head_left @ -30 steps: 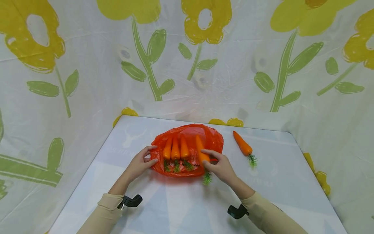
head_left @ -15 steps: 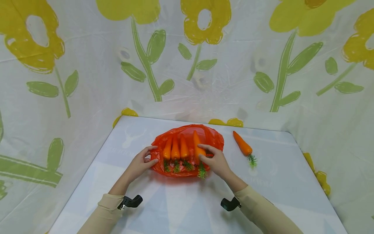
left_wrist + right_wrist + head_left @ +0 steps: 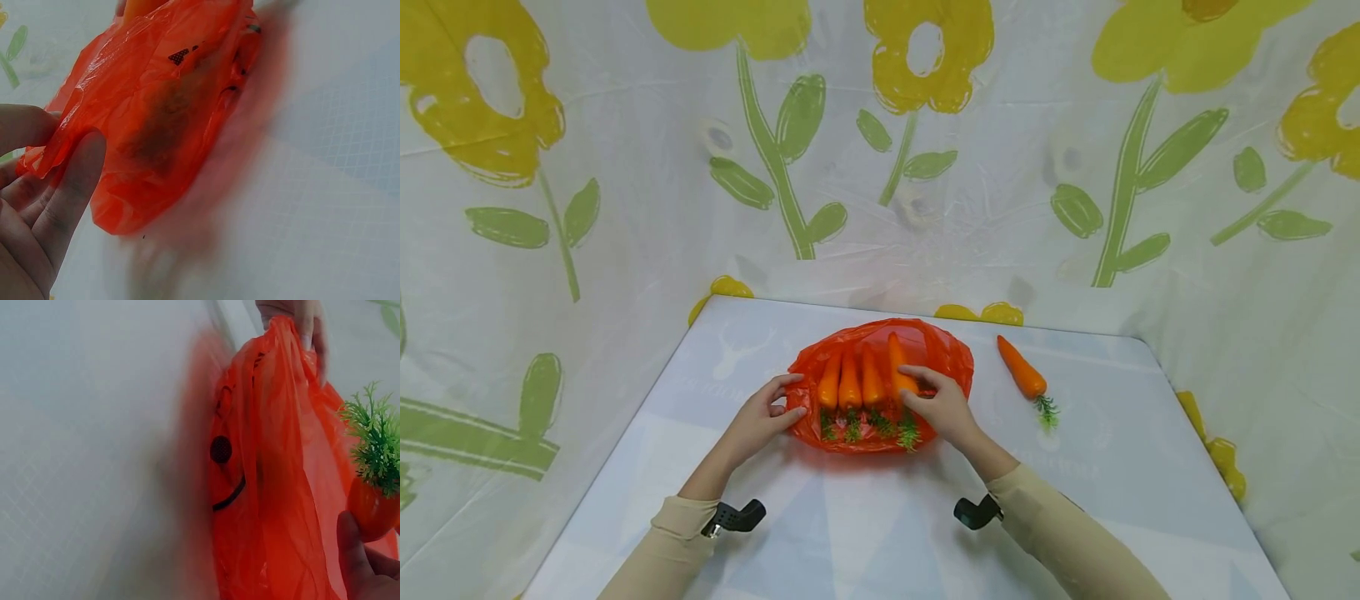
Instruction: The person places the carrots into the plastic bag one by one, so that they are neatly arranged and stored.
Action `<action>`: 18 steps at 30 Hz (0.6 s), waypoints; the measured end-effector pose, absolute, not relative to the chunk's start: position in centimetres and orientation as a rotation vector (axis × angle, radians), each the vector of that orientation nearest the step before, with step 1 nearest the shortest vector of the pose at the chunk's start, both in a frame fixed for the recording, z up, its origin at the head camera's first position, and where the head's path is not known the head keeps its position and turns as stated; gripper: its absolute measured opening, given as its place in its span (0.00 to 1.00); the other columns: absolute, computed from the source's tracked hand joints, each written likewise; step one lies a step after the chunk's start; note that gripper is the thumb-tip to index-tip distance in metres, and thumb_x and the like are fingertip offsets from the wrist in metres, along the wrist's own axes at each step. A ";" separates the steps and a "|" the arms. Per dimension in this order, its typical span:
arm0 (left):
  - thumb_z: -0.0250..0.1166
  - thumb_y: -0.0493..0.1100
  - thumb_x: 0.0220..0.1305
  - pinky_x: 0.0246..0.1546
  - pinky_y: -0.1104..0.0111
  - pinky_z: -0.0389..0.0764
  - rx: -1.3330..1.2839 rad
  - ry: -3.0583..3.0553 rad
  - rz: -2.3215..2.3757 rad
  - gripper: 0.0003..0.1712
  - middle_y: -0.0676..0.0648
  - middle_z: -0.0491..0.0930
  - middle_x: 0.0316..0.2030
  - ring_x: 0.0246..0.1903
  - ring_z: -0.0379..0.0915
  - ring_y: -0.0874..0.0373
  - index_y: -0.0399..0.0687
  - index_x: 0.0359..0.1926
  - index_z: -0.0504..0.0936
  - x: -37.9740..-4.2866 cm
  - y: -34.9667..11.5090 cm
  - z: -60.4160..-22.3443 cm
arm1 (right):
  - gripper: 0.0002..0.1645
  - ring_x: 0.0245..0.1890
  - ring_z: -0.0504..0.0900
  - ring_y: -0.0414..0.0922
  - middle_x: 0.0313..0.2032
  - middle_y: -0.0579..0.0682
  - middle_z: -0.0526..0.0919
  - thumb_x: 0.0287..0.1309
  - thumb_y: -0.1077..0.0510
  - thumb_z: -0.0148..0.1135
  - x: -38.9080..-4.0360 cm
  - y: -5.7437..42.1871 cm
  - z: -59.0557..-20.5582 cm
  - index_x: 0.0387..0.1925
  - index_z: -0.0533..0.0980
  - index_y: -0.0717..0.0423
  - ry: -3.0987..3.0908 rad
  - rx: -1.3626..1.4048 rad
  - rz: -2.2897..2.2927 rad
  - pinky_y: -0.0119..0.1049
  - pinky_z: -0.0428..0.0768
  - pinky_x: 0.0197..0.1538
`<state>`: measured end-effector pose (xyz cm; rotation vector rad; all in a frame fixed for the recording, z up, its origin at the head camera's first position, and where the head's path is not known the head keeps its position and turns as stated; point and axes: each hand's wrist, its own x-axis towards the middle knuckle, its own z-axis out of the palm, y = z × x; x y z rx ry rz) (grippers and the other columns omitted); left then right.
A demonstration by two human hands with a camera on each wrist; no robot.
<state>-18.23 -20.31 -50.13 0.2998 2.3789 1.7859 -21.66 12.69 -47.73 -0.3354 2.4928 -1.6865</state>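
A red plastic bag [image 3: 951, 346] lies with its mouth spread on the table, and several orange carrots [image 3: 850, 385] with green tops rest side by side inside it. My left hand [image 3: 758, 417] pinches the bag's left rim between thumb and fingers, as the left wrist view also shows on the bag [image 3: 169, 94]. Over the right part of the bag, my right hand [image 3: 946, 410] grips another carrot [image 3: 898, 358] near its leafy end. In the right wrist view that carrot's green top [image 3: 378, 447] stands beside the thumb. Its tip points away from me.
One more carrot [image 3: 1022, 367] lies on the table to the right of the bag, its leaves toward me. The pale table [image 3: 880, 533] has a back edge close to a flower-printed curtain [image 3: 985, 217], which also hangs at both sides.
My right hand has moved left with its carrot, from the bag's right side to beside the other carrots. My left hand has stayed on the bag's rim.
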 end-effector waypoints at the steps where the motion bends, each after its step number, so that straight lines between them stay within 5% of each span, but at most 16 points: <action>1: 0.67 0.40 0.70 0.40 0.66 0.87 0.298 2.381 1.786 0.34 0.28 0.69 0.64 0.41 0.85 0.48 0.40 0.72 0.65 -18.2 -20.3 -50.1 | 0.23 0.53 0.77 0.50 0.56 0.49 0.81 0.64 0.53 0.69 -21.8 12.6 -47.8 0.61 0.81 0.43 2.495 -0.334 -1.685 0.44 0.84 0.54; 18: 0.67 0.40 0.69 0.41 0.66 0.87 0.264 2.389 1.762 0.34 0.30 0.70 0.64 0.41 0.85 0.49 0.43 0.72 0.65 -18.3 -20.2 -50.2 | 0.23 0.54 0.77 0.50 0.56 0.49 0.82 0.65 0.55 0.68 -23.6 11.5 -48.3 0.61 0.80 0.45 2.532 -0.303 -1.601 0.43 0.84 0.54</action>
